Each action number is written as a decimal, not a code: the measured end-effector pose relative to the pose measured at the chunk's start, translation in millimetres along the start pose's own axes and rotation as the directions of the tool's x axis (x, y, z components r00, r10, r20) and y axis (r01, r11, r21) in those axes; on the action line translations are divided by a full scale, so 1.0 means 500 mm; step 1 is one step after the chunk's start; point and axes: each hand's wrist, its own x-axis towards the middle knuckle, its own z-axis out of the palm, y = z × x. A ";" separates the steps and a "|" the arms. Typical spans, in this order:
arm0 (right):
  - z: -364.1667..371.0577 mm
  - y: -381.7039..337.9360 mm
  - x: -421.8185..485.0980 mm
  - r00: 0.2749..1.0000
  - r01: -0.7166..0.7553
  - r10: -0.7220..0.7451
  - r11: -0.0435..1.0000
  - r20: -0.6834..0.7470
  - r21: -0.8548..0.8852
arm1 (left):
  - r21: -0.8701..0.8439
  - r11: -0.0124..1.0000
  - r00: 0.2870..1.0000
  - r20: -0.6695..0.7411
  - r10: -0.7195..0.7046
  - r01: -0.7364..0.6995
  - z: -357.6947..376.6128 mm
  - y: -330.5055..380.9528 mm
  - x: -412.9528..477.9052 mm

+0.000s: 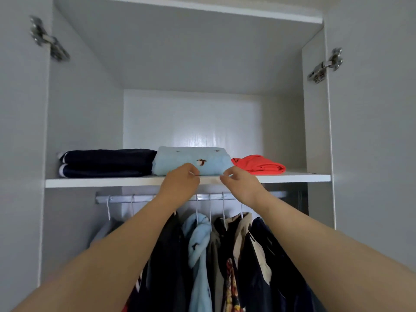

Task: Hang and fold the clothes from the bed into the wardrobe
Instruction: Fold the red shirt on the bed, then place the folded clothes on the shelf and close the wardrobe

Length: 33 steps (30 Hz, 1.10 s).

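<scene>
The wardrobe stands with both doors swung wide, a metal hinge on the left door and another hinge on the right. Across its white shelf lie three folded pieces in a row: a navy garment with white trim at the left, a light blue garment sewn with small bird motifs in the middle and touching the navy one, and a coral-red garment at the right, just beside the blue. Both bare forearms reach up from below. The left hand and right hand sit near each other at the shelf's front edge, fingers loosely curled, their tips at the lower front edge of the blue garment; whether they pinch the cloth or merely touch it cannot be told. Under the shelf a silver rail carries white hangers. The arms partly cover the clothes hung there: a black garment, a light blue hooded top with the same bird motif, a beige jacket, a flower-patterned piece and a navy jacket, packed close together.
</scene>
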 end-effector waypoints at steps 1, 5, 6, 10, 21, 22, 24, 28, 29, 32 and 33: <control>0.001 -0.010 -0.029 1.000 -0.004 0.004 1.000 0.012 0.017 | -0.010 1.000 0.999 -0.025 -0.025 0.025 -0.015 0.002 -0.032; 0.019 -0.044 -0.130 0.999 -0.008 0.003 0.993 0.045 0.115 | -0.001 0.996 0.994 -0.065 -0.084 0.084 -0.068 0.004 -0.148; 0.025 -0.055 -0.156 0.998 -0.017 0.008 0.988 0.057 0.151 | 0.008 0.995 0.992 -0.074 -0.101 0.102 -0.083 0.004 -0.179; 0.060 -0.112 -0.245 0.993 -0.038 0.017 0.984 0.117 0.174 | 0.060 0.985 0.982 -0.100 -0.158 0.165 -0.150 -0.003 -0.285; 0.136 -0.379 -0.373 0.978 0.102 -0.135 0.974 0.157 0.205 | 0.150 0.985 0.980 -0.190 -0.053 0.083 -0.422 -0.005 -0.447; 0.149 -0.407 -0.380 0.977 0.108 -0.142 0.973 0.157 0.205 | 0.171 0.983 0.981 -0.190 -0.028 0.061 -0.448 -0.006 -0.459; 0.177 -0.459 -0.393 0.974 0.122 -0.159 0.969 0.163 0.216 | 0.232 0.973 0.976 -0.216 0.040 0.011 -0.503 -0.011 -0.485; 0.233 -0.551 -0.429 0.970 0.124 -0.173 0.956 0.170 0.264 | 0.592 0.792 0.827 -0.365 0.428 -0.148 -0.613 -0.024 -0.544; 0.245 -0.567 -0.438 0.970 0.122 -0.175 0.952 0.171 0.281 | 0.684 0.711 0.754 -0.380 0.536 -0.161 -0.633 -0.034 -0.556; 0.273 -0.602 -0.458 0.970 0.121 -0.179 0.943 0.165 0.310 | 0.760 0.650 0.633 -0.486 0.602 -0.035 -0.672 -0.068 -0.575; 0.283 -0.612 -0.463 0.970 0.118 -0.176 0.944 0.168 0.308 | 0.707 0.707 0.629 -0.554 0.545 0.010 -0.686 -0.078 -0.577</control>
